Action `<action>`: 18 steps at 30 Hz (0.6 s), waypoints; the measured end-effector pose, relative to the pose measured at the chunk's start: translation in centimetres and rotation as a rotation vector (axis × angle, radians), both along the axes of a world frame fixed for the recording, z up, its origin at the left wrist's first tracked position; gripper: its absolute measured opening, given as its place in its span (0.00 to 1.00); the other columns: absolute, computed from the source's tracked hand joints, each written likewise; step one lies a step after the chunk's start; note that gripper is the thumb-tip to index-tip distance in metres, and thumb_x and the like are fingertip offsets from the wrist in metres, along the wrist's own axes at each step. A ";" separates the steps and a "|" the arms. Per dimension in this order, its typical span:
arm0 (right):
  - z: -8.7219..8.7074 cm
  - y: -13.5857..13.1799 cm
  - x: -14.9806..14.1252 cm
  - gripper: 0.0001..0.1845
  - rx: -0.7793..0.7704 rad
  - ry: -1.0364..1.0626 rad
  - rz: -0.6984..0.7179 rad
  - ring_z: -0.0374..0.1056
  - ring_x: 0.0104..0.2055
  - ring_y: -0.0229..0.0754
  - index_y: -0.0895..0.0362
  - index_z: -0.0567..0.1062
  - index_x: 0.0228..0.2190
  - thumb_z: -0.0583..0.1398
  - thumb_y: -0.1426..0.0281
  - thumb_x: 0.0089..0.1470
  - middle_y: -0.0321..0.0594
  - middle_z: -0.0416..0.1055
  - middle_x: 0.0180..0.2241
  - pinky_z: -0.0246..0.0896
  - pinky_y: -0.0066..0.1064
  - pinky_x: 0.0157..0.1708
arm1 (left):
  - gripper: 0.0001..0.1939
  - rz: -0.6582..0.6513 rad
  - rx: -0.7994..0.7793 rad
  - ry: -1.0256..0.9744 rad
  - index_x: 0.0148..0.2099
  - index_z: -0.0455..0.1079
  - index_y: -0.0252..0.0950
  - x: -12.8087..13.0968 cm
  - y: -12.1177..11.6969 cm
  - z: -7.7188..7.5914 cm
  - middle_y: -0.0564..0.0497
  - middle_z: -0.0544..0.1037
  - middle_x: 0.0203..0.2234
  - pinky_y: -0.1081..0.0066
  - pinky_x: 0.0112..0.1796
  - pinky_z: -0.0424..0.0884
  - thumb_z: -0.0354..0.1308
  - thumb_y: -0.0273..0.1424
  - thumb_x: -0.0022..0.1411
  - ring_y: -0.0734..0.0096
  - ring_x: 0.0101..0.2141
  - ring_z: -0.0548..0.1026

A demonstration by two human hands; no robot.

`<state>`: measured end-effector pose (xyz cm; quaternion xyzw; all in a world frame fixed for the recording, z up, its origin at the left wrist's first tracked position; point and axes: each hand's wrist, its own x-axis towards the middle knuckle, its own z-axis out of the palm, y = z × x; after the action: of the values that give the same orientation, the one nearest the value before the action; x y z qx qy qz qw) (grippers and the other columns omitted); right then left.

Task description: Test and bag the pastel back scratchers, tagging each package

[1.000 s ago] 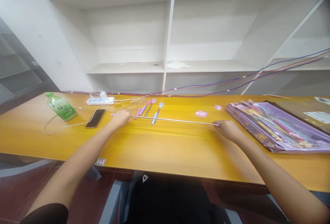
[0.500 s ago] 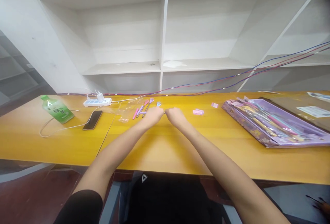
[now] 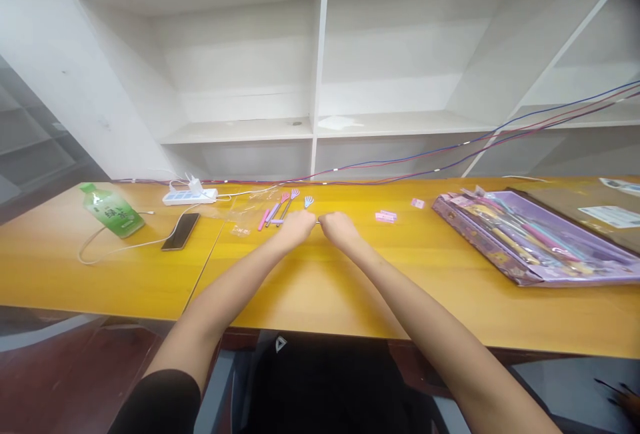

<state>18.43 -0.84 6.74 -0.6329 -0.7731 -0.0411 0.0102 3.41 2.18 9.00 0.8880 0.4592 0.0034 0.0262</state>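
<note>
While our left hand (image 3: 299, 223) and right hand (image 3: 339, 227) clench a thin silver metal stick (image 3: 317, 223) at twelve o'clock, we might bend it by pushing crookedly, or bump the light-blue fork-shaped plastic-looking scratcher (image 3: 309, 202) just beyond.

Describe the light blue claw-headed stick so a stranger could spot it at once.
On the yellow table, find where the left hand and right hand nearly meet. Just beyond the left hand, a small claw-shaped head shows, the rest mostly hidden. It is light blue, unlike the pink head and purple head to its left.
</note>
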 end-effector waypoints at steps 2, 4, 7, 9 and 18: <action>-0.2 -0.1 -0.1 0.18 0.003 0.005 0.001 0.78 0.46 0.50 0.57 0.83 0.44 0.55 0.78 0.65 0.54 0.82 0.41 0.63 0.32 0.45 | 0.14 0.031 0.013 0.044 0.47 0.82 0.30 -0.1 -0.2 0.1 0.32 0.84 0.40 0.57 0.52 0.76 0.55 0.21 0.67 0.49 0.47 0.84; -0.2 -0.2 -0.1 0.18 0.007 0.012 0.004 0.78 0.46 0.50 0.57 0.84 0.44 0.55 0.78 0.65 0.54 0.82 0.41 0.63 0.32 0.45 | 0.14 0.048 0.024 0.075 0.46 0.83 0.30 -0.2 -0.4 0.2 0.32 0.84 0.40 0.58 0.51 0.77 0.55 0.20 0.68 0.49 0.47 0.84; -0.3 -0.4 0.0 0.18 0.014 0.024 0.008 0.78 0.46 0.50 0.57 0.84 0.44 0.54 0.78 0.66 0.54 0.82 0.40 0.63 0.32 0.45 | 0.14 0.051 0.029 0.086 0.47 0.83 0.30 -0.2 -0.7 0.2 0.32 0.83 0.41 0.58 0.51 0.76 0.55 0.21 0.68 0.49 0.47 0.84; -0.4 -0.7 0.0 0.17 0.017 0.035 0.009 0.78 0.46 0.51 0.57 0.83 0.43 0.54 0.78 0.66 0.53 0.82 0.40 0.63 0.32 0.45 | 0.13 0.052 0.028 0.085 0.46 0.83 0.31 -0.3 -0.8 0.1 0.32 0.83 0.41 0.59 0.51 0.76 0.56 0.22 0.68 0.50 0.47 0.84; -2.6 -1.3 0.8 0.14 0.035 0.192 0.000 0.76 0.42 0.48 0.56 0.81 0.36 0.56 0.78 0.65 0.52 0.81 0.38 0.59 0.33 0.45 | 0.14 0.027 0.050 0.025 0.47 0.79 0.31 -0.8 -1.7 -2.1 0.34 0.83 0.40 0.57 0.49 0.76 0.50 0.24 0.71 0.50 0.46 0.83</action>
<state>19.21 -2.13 4.18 -0.6336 -0.7678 0.0062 0.0954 2.60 0.52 6.91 0.8820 0.4712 0.0043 -0.0019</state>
